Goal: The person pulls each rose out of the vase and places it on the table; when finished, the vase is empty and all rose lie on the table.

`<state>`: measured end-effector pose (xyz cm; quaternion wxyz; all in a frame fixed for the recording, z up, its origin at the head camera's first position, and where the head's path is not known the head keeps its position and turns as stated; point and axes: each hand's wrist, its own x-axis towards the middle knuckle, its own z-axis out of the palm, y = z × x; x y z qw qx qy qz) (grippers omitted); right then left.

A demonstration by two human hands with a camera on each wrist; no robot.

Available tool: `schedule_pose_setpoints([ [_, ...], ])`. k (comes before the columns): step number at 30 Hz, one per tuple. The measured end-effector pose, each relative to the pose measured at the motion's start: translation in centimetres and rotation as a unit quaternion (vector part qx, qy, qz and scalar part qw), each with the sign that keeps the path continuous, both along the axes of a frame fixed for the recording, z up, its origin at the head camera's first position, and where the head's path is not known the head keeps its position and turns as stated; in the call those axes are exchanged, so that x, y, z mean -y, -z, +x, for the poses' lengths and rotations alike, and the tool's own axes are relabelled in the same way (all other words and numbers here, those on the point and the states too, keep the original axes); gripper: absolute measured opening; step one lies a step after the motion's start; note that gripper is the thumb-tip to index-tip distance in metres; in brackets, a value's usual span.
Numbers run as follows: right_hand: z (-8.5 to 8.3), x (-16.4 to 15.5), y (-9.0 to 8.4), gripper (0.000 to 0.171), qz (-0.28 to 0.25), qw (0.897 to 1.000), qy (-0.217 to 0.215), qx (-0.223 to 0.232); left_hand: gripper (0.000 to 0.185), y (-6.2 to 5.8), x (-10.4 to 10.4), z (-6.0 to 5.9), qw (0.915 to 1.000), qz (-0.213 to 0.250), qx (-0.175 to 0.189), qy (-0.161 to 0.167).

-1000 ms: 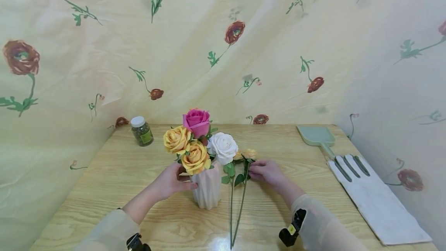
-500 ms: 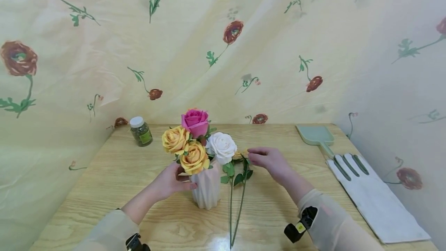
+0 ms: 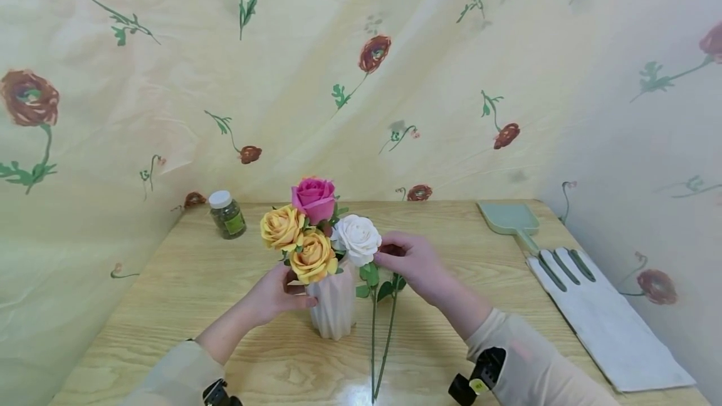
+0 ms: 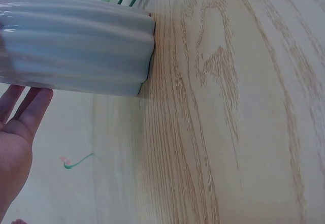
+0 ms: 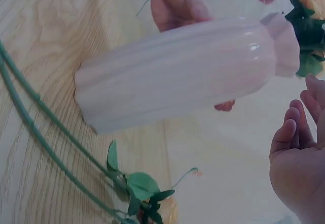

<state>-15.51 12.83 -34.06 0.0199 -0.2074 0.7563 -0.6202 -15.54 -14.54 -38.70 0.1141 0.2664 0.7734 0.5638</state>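
Observation:
A pale pleated vase (image 3: 334, 309) stands upright on the wooden table, holding a pink rose (image 3: 313, 198), yellow roses (image 3: 313, 257) and a white rose (image 3: 358, 238). My left hand (image 3: 274, 295) grips the vase's left side below the flowers, thumb in front and the other fingers partly hidden behind. In the left wrist view, fingertips (image 4: 39, 104) touch its wall. My right hand (image 3: 414, 265) is at the right edge of the white rose, thumb and forefinger apart, fingers loosely bent in the right wrist view. Beneath it lie two long green stems (image 3: 373, 343) with leaves; their yellow blooms (image 5: 171, 211) are mostly hidden.
At the back left stands a dark glass jar (image 3: 227, 215) with a white lid. A pale green dustpan-shaped scoop (image 3: 510, 218) lies at the back right. In front of it rests a white glove-like flat piece (image 3: 615, 324) with dark green finger strips.
My right hand has left the leaves of the lying stems, risen, and moved left to the white rose. The left hand keeps its grip on the vase.

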Motion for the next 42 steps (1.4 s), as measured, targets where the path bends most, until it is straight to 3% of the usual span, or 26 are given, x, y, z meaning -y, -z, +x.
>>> schedule_pose_setpoints([
  [10, 0.7, 1.3, -0.9, 0.018, -0.043, 0.999, -0.015, -0.010, 0.067, -0.1, 0.0, 0.0, 0.9998, -0.006, 0.017, -0.008],
  [17, 0.8, 2.1, -1.0, 0.020, -0.038, 0.999, -0.008, -0.004, 0.067, -1.7, -0.5, 0.9, 0.9997, 0.001, 0.025, -0.005],
  [24, 1.1, 3.0, -1.1, 0.029, -0.040, 0.999, -0.004, 0.002, 0.065, 0.1, -0.1, 0.0, 1.0000, 0.003, 0.001, 0.000],
  [33, 1.0, 3.8, -1.5, 0.035, -0.018, 0.999, 0.028, 0.010, 0.064, 0.2, 0.0, -0.2, 1.0000, 0.002, -0.002, 0.002],
  [42, 0.9, 4.1, -2.3, 0.032, -0.038, 0.998, 0.047, -0.025, 0.065, 0.3, 0.0, -0.2, 0.9999, 0.009, -0.009, 0.009],
])
